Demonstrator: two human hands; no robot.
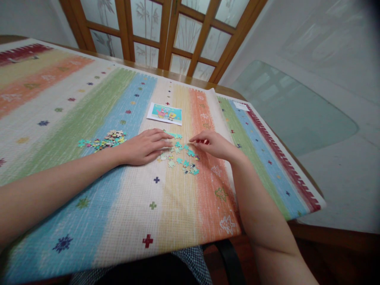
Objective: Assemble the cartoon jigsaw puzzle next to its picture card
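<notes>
Lying nr R grip (216, 145), puzzle pcs (186, 163)

Table (228, 91), brown wood, visible along the far edge. Woven tablecloth (139, 202), striped in white, green, blue, yellow, orange and dark red, spread over it. Rectangular white-edged card (169, 113), pink and yellow cartoon figures on turquoise, toward the far edge. Heap of multicoloured jigsaw pieces (111, 139), nearer the left edge. Loose turquoise jigsaw pieces (186, 163), between card and near edge. Small white rectangular slip (242, 106), far right corner.
</notes>
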